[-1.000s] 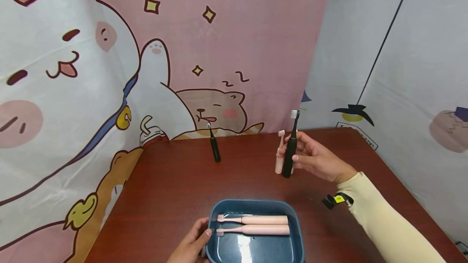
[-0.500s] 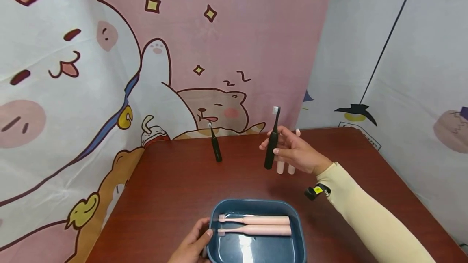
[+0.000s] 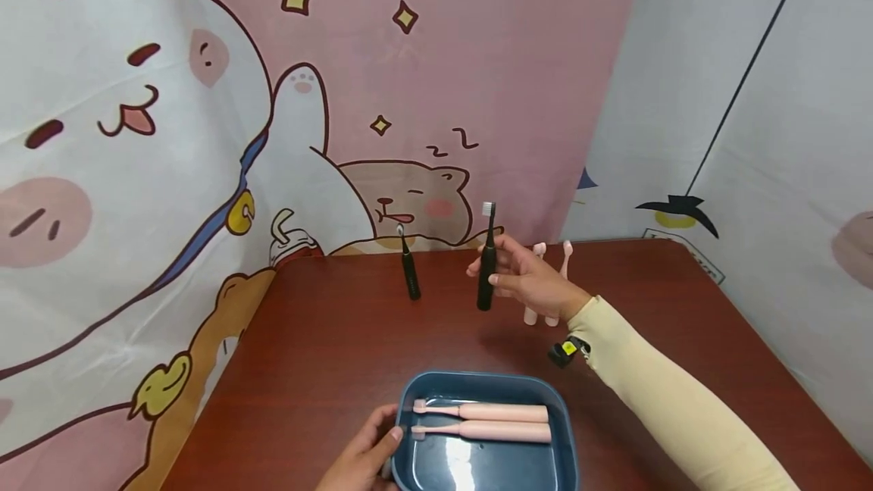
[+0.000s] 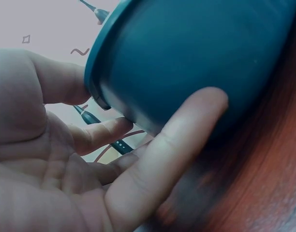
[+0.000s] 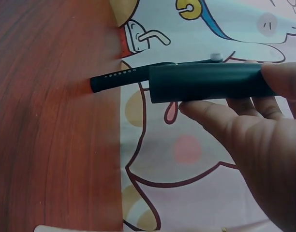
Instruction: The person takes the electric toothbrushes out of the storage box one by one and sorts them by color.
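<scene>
My right hand (image 3: 532,279) pinches a black electric toothbrush (image 3: 486,271) by its handle, brush head up, above the back of the table. In the right wrist view the held toothbrush handle (image 5: 206,83) overlaps another black electric toothbrush (image 5: 121,79), which stands upright further left in the head view. Behind the right hand stand two pink electric toothbrushes (image 3: 565,258), partly hidden by it. At the front, my left hand (image 3: 364,451) grips the left rim of a dark blue plastic tray (image 4: 186,53), thumb at the edge and fingers along the outer wall. Two more pink electric toothbrushes (image 3: 505,431) lie side by side inside.
The brown-red wooden table (image 3: 327,354) runs back to a cartoon-printed cloth (image 3: 518,82). A pale grey cloth (image 3: 743,142) hangs along the right side. The right forearm in a cream sleeve (image 3: 675,392) crosses the table's right part.
My right hand has moved left with the black toothbrush, away from the two standing pink toothbrushes and towards the other black one. My left hand stays on the tray.
</scene>
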`<state>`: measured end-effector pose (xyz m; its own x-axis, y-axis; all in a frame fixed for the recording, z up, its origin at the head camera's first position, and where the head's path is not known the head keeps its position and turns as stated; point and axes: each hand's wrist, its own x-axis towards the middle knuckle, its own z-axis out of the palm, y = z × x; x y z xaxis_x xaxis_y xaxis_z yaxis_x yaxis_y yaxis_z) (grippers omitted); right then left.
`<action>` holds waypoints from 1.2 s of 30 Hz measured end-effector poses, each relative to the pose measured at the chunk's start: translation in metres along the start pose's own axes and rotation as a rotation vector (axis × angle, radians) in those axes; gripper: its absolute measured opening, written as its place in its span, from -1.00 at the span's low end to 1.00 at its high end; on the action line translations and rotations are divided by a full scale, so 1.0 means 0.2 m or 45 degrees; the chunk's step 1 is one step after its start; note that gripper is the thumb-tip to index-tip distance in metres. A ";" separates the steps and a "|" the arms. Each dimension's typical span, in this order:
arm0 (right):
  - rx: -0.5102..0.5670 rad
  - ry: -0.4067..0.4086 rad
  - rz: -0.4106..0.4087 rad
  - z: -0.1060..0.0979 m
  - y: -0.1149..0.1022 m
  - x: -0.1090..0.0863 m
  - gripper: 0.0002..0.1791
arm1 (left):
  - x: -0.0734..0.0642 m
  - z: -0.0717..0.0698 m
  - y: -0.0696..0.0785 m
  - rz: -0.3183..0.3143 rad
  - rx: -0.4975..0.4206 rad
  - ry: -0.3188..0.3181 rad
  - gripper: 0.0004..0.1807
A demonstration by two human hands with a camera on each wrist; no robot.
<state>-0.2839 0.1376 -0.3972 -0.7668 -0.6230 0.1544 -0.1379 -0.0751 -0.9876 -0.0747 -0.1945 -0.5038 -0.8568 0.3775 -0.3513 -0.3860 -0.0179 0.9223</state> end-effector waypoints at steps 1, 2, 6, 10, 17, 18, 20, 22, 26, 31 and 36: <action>0.000 0.004 0.007 0.00 0.01 0.01 -0.50 | 0.00 0.00 0.00 -0.024 -0.014 0.010 -0.42; -0.001 0.008 0.012 0.01 0.01 0.02 -0.50 | 0.00 0.00 0.01 -0.044 -0.025 0.017 -0.42; 0.028 0.017 0.011 0.01 0.03 0.07 -0.53 | 0.00 0.00 0.01 -0.061 -0.037 0.026 -0.43; 0.078 0.036 -0.005 0.01 0.05 0.12 -0.54 | -0.01 -0.01 0.01 -0.009 -0.030 0.009 -0.43; 0.093 0.062 -0.024 0.04 0.10 0.22 -0.53 | 0.00 -0.03 -0.01 0.091 -0.015 -0.019 -0.46; 0.085 0.063 -0.028 0.05 0.11 0.24 -0.53 | 0.00 -0.03 -0.01 0.091 -0.016 -0.022 -0.46; 0.071 0.069 -0.035 0.06 0.13 0.27 -0.54 | 0.00 -0.03 -0.01 0.087 -0.021 -0.029 -0.46; 0.058 0.091 -0.020 0.06 0.15 0.30 -0.52 | 0.01 -0.03 -0.01 0.070 -0.044 -0.036 -0.46; 0.081 0.133 0.016 0.07 0.18 0.36 -0.50 | 0.00 -0.03 0.00 0.032 -0.073 -0.034 -0.45; 0.119 0.166 0.051 0.08 0.22 0.43 -0.51 | 0.01 -0.04 0.01 0.055 -0.045 -0.017 -0.45; 0.138 0.214 0.076 0.07 0.28 0.48 -0.50 | 0.02 -0.03 0.00 0.070 -0.042 -0.025 -0.47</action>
<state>-0.3564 0.0620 -0.4376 -0.8667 -0.4909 0.0889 -0.0274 -0.1311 -0.9910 -0.0801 -0.1988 -0.5058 -0.8705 0.3928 -0.2967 -0.3499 -0.0698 0.9342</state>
